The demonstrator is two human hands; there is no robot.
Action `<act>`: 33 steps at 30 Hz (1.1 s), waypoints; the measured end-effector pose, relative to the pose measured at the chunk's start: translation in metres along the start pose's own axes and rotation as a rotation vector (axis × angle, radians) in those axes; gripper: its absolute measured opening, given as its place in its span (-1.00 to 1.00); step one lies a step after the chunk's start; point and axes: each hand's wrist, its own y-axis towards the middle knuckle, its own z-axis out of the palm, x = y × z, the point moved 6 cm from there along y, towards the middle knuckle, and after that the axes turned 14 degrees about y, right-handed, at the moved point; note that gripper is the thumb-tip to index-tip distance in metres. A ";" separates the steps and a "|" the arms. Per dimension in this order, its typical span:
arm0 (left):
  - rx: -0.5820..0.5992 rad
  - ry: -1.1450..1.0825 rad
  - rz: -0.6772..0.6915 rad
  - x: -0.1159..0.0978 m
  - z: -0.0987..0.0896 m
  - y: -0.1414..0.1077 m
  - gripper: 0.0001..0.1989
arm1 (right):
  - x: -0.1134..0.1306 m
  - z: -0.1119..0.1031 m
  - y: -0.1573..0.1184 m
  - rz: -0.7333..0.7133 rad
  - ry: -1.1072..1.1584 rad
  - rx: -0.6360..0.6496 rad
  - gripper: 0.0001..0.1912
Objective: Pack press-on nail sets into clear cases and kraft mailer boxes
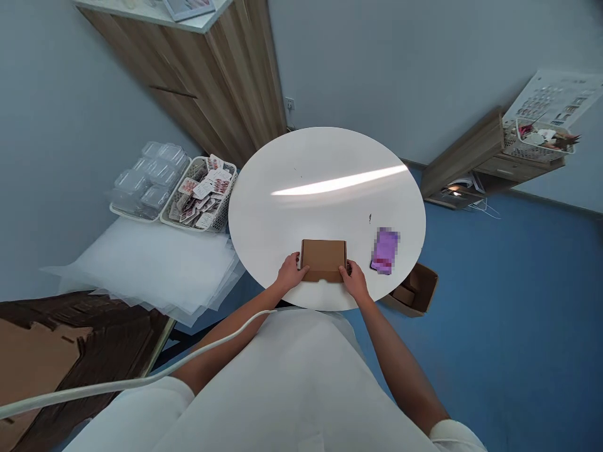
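Observation:
A small brown cardboard box (323, 256), its lid closed, rests near the front edge of the round white table (311, 157). My left hand (292, 272) grips its left side, thumb on the near left corner. On the opposite side my right hand (354, 279) holds the box, with the thumb at the near right corner. The fingers of both hands are partly hidden along the box's sides. To the right of the box lies a phone (385, 251) with a purple, pixelated screen.
Left of the table are a basket of printed cards (202, 194), clear plastic cases (151, 176), white sheets (155, 257) and stacked flat cardboard (42, 351). An open carton (419, 289) stands on the floor at right. A white cable (141, 380) crosses my left arm.

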 end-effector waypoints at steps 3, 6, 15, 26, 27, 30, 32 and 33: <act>-0.107 0.036 0.068 0.003 -0.002 -0.009 -0.40 | 0.001 -0.004 -0.008 -0.113 -0.013 -0.053 -0.43; -0.125 0.050 0.164 0.007 0.002 -0.019 -0.33 | -0.001 -0.003 -0.020 -0.196 -0.088 -0.076 -0.33; 0.002 -0.002 0.354 0.007 -0.001 -0.029 -0.13 | 0.006 0.023 -0.048 -0.200 -0.141 -0.013 -0.18; -0.059 0.023 0.380 0.014 -0.062 -0.012 -0.54 | 0.072 0.020 -0.043 -0.144 -0.004 -0.023 -0.46; -0.062 0.046 0.379 0.013 -0.063 -0.010 -0.55 | 0.075 0.020 -0.041 -0.136 -0.007 -0.043 -0.46; -0.085 0.119 0.359 0.012 -0.065 -0.007 -0.52 | 0.080 0.020 -0.037 -0.101 -0.030 -0.096 -0.46; -0.114 0.144 0.345 0.011 -0.066 -0.009 -0.50 | 0.082 0.018 -0.038 -0.080 -0.034 -0.118 -0.46; -0.127 0.142 0.345 0.011 -0.067 -0.010 -0.51 | 0.083 0.017 -0.039 -0.072 -0.026 -0.120 -0.46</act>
